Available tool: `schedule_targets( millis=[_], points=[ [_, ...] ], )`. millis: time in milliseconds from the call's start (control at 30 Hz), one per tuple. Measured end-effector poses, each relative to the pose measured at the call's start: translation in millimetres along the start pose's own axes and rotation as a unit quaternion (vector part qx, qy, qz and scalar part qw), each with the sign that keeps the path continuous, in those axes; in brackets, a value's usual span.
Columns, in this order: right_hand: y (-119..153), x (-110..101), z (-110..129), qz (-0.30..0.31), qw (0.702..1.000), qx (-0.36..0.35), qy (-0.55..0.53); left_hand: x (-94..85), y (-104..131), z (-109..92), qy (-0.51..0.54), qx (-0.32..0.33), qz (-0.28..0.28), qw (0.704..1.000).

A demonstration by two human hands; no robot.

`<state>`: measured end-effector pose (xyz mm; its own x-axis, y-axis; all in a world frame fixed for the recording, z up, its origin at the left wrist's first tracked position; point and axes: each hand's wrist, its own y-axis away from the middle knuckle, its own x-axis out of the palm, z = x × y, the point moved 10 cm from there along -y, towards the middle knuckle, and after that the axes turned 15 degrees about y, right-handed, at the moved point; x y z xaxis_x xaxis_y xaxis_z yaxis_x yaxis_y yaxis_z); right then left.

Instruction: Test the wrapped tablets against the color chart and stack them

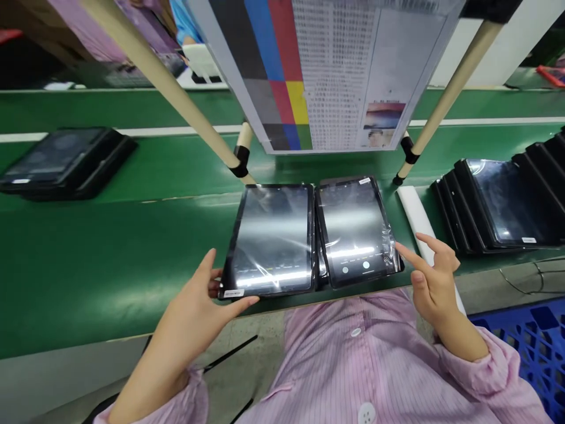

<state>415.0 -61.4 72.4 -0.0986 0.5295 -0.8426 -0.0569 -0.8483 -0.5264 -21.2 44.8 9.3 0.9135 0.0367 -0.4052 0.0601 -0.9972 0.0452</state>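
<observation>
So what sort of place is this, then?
Probably an electronics factory, perhaps a checking station: there's a long green workbench, many similar dark tablets along it, and a printed chart with colour blocks above them.

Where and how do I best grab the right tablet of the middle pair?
I'd pinch the right tablet near its lower right corner, bringing the right hand in from the right, thumb on top, fingers beneath. It lies flat, screen up; its left edge is crowded by the left tablet, while its right edge stands apart from the white bar.
</observation>
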Motion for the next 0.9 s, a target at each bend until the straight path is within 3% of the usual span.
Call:
schedule_targets(
  millis=[67,133,200,300,433,567,633,700,800,900],
  points=[
    [-5.1,2.5,5.1,0.008,1.0,-0.003,-0.017,-5.8,-4.9,2.7,0.078,-0.032,-0.021,0.996],
    [-11.2,7.6,16.8,0.021,0.999,-0.023,-0.039,-1.2,-9.8,5.7,0.209,-0.087,-0.037,0.973],
    [-18.4,13.7,34.2,0.033,0.996,-0.052,-0.059,14.7,-12.3,6.5,0.328,-0.151,-0.044,0.931],
    [-32.2,24.5,65.3,0.053,0.991,-0.095,-0.084,43.1,-10.9,-0.7,0.406,-0.21,-0.038,0.889],
    [-56.3,48.5,95.6,0.114,0.98,-0.113,-0.122,62.2,-2.9,-21.6,0.47,-0.209,-0.017,0.857],
    [-75.3,68.9,103.1,0.189,0.955,-0.072,-0.219,49.3,9.8,-48.0,0.485,-0.164,-0.018,0.859],
    [-81.3,66.0,102.6,0.182,0.931,-0.04,-0.315,43.9,16.3,-61.2,0.49,-0.144,-0.009,0.86],
    [-86.9,55.7,96.5,0.132,0.898,0.011,-0.42,44.1,19.6,-74.3,0.504,-0.112,0.005,0.857],
    [-93.0,46.4,80.2,0.049,0.813,0.117,-0.569,55.8,17.1,-88.1,0.516,-0.044,0.018,0.855],
    [-101.4,52.9,72.3,0.037,0.727,0.185,-0.66,69.8,9.3,-90.6,0.51,0.044,-0.023,0.859]
  ],
)
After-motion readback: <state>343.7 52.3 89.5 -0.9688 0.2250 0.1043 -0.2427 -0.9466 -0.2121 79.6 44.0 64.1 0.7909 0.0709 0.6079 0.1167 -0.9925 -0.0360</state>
